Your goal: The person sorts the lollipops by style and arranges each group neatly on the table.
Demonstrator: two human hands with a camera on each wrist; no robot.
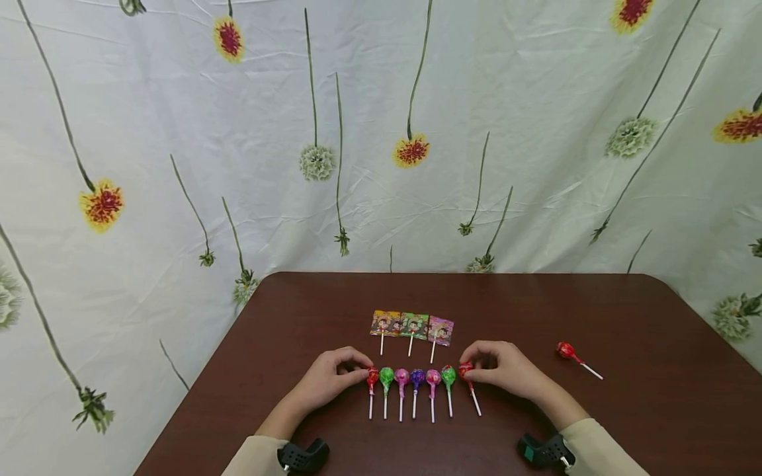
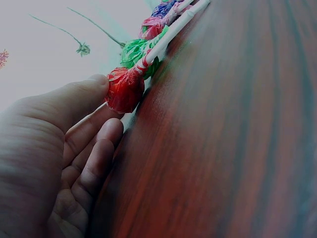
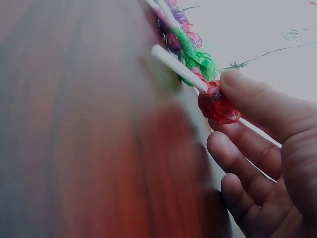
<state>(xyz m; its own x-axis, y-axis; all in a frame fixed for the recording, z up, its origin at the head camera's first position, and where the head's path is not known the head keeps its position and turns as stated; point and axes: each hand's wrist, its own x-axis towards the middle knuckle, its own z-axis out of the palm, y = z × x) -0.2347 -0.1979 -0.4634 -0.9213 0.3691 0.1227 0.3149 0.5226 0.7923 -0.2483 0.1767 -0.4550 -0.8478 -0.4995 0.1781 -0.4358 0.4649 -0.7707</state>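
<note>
Several wrapped lollipops lie in a row on the brown table, sticks toward me. At the row's left end, my left hand [image 1: 329, 379] pinches the head of a red lollipop [image 2: 126, 91] between thumb and forefinger. My right hand [image 1: 507, 371] pinches another red lollipop [image 3: 218, 105] by its head at the right end; its stick slants outward. Between them lie a green lollipop [image 1: 386, 377], a pink one [image 1: 401, 377], a purple one [image 1: 417, 377], a second pink one [image 1: 432, 377] and a second green one [image 1: 448, 375].
Behind the row are three flat-packet lollipops: yellow [image 1: 385, 322], green [image 1: 413, 325] and pink [image 1: 440, 330]. A lone red lollipop [image 1: 566, 350] lies on the right of the table [image 1: 631, 317]. A white flowered cloth [image 1: 369, 198] hangs beyond the far edge.
</note>
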